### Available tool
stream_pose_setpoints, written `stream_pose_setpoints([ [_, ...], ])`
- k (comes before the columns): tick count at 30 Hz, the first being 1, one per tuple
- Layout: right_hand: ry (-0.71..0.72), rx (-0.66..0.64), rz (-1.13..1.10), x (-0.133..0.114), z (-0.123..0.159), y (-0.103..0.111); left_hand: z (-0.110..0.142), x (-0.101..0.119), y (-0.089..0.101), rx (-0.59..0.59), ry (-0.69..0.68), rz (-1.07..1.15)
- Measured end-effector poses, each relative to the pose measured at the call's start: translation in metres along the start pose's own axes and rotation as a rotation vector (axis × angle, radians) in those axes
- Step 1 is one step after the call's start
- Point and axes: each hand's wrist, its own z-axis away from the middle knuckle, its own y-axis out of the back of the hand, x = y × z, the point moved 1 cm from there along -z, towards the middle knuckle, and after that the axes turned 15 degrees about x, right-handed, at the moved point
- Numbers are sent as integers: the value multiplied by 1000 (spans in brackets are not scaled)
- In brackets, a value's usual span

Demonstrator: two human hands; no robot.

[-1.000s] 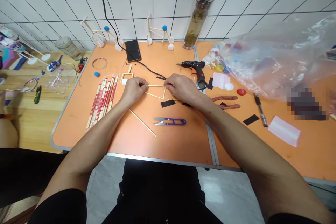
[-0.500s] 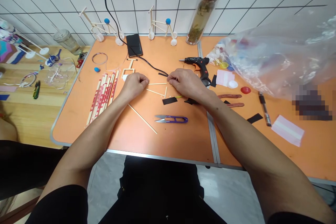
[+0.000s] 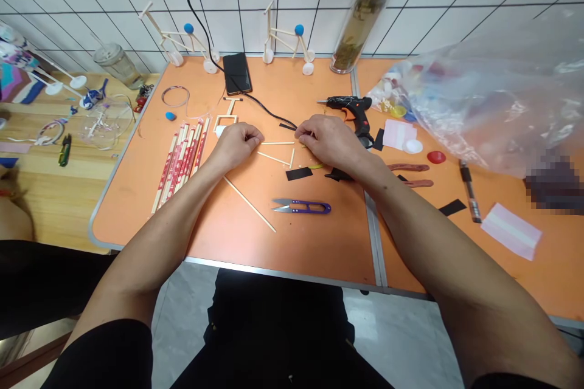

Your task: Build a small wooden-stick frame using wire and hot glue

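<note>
My left hand (image 3: 240,144) is closed in a pinch at the left end of a short thin wooden stick (image 3: 278,143). At the stick's other end, my right hand (image 3: 323,137) has its thumb and fingers pressed together. Just below lie two more short sticks, one slanting (image 3: 274,158) and one shorter (image 3: 292,158), meeting at a corner. A small wooden frame (image 3: 227,117) with a white round piece is partly hidden behind my left hand. Purple thread snips (image 3: 303,206) and a longer bare stick (image 3: 250,204) lie nearer the table's front edge.
Red-and-white wrapped chopsticks (image 3: 181,161) lie left. A black glue gun (image 3: 351,110) rests beyond my right hand, its cable crossing the table. Two stick models (image 3: 285,38) with blue balls, a phone (image 3: 237,73) and a tall bottle (image 3: 360,24) stand behind. A plastic bag (image 3: 488,91) fills the right.
The view has shifted slightly, so things on the table appear a little further right. Both hands keep nearly the same pose around the short stick.
</note>
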Motion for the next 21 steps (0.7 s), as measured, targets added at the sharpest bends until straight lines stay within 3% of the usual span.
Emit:
stream_pose_setpoints([
  [21,-1,-77,24,-14,2,5,-3,-4,-9,-8,-48,-72],
])
